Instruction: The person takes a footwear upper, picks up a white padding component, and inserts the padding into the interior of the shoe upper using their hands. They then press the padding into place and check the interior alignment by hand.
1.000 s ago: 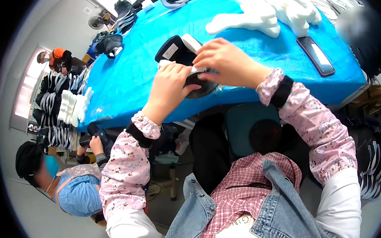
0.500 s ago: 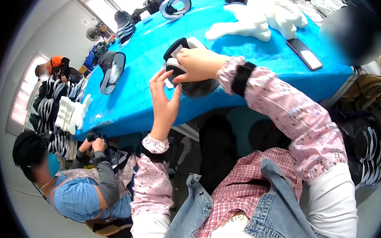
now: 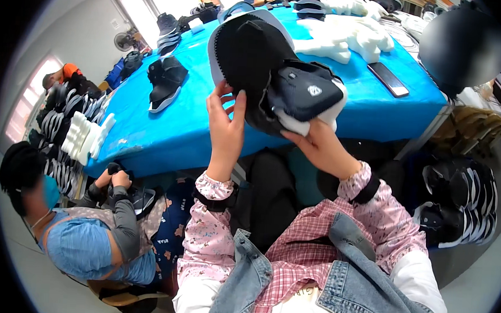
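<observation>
Between my hands, above the near edge of the table, is a black cap (image 3: pixel 251 47) with a wide brim edged in pale grey. Its dark crown bears a small light emblem, and a white padded layer (image 3: pixel 298 125) shows beneath. My left hand (image 3: pixel 226 132) grips the cap's lower left edge, with some fingertips hidden behind it. At the lower right, my right hand (image 3: pixel 334 153) closes on the cap beside the white layer, its thumb along the underside. Another black cap (image 3: pixel 166 82) with a grey edge lies to the left on the blue-covered table (image 3: pixel 195 124).
White foam shapes (image 3: pixel 355 39) lie piled at the far right, near a phone (image 3: pixel 388 79). Stacked caps stand on the left (image 3: pixel 51 124) and at the lower right (image 3: pixel 460 198). A co-worker (image 3: pixel 85 238) sits close on my left, handling a dark item.
The cap has been lifted and turned, so its brim and emblem now show. My right hand has moved from the cap's top down to its lower right side.
</observation>
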Demonstrator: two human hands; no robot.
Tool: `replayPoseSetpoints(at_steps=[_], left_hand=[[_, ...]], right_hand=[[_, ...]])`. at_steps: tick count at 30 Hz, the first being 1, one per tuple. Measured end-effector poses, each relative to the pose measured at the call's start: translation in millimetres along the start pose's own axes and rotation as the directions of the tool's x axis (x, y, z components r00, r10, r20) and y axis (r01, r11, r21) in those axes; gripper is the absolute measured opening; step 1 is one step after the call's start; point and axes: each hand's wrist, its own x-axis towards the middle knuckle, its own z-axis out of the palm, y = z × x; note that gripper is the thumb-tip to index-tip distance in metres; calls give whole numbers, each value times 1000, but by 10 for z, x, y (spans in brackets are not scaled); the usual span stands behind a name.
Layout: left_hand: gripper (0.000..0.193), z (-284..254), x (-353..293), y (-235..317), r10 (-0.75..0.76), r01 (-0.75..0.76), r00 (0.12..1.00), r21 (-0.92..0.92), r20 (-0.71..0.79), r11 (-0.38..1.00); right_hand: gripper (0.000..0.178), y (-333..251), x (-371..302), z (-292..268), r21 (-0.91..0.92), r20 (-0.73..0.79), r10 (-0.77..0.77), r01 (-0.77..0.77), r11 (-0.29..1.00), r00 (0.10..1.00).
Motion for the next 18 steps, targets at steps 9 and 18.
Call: replayPoseSetpoints(at_steps=[9,18], left_hand=[[26,113,-203,693,77,-88,988,85,133,992],[39,446,-693,1019,537,-659,718,185,442,729]], right_hand=[[41,-324,-202,-202,-309,-118,-19,-19,951,993],[14,120,-484,-64,-427,97,-111,142,893,989]])
